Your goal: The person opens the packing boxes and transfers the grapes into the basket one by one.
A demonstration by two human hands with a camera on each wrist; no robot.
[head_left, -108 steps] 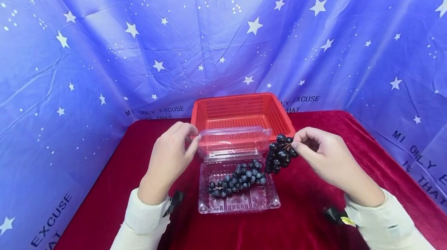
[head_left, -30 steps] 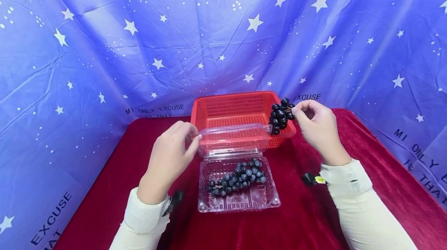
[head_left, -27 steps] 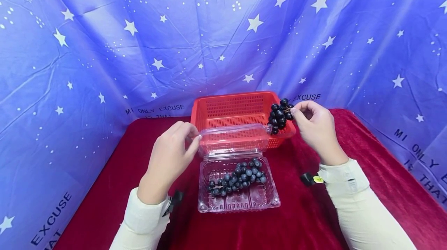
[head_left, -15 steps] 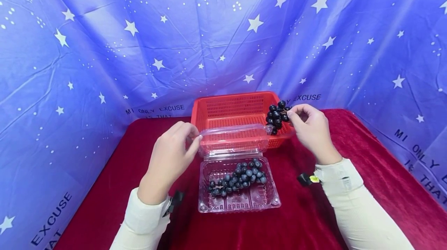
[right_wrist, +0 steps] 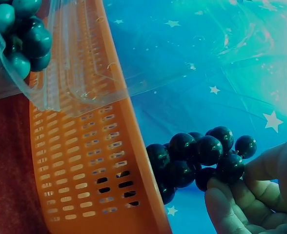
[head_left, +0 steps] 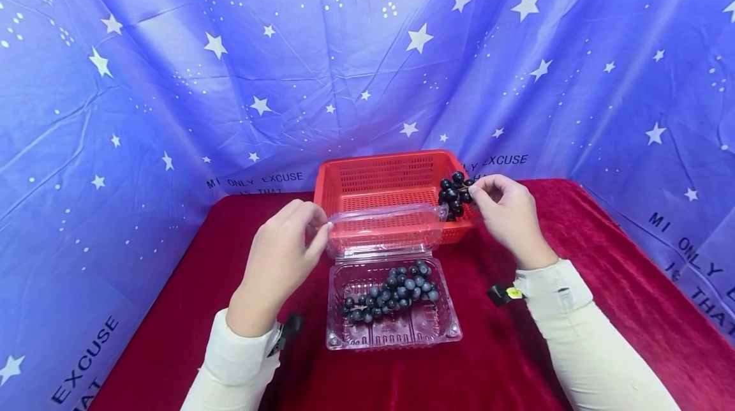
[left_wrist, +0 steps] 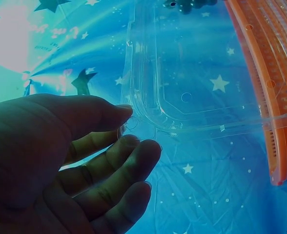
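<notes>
My left hand (head_left: pixel 287 239) pinches the corner of a clear plastic lid (left_wrist: pixel 153 107) between thumb and fingers, keeping it raised. The lid belongs to a hinged clamshell box (head_left: pixel 396 334). Inside its base lies a bunch of dusty blue-black grapes (head_left: pixel 393 293). By the stem, my right hand (head_left: pixel 508 213) pinches a second bunch of glossy black grapes (head_left: pixel 453 194) at the right end of a red plastic basket (head_left: pixel 390 156). In the right wrist view the lower grapes drop behind the basket's wall, dark through its slots, while the upper ones (right_wrist: pixel 209 150) show above the rim.
The basket stands directly behind the clamshell, and the raised lid overlaps its front wall in the head view. Dark red velvet cloth (head_left: pixel 517 360) covers the table. A blue star-patterned curtain (head_left: pixel 321 66) hangs around the back and sides.
My right hand has carried the glossy black grapes from beside the clamshell back to the basket, then lowered them slightly leftward over the last second. The left hand and lid have stayed put.
</notes>
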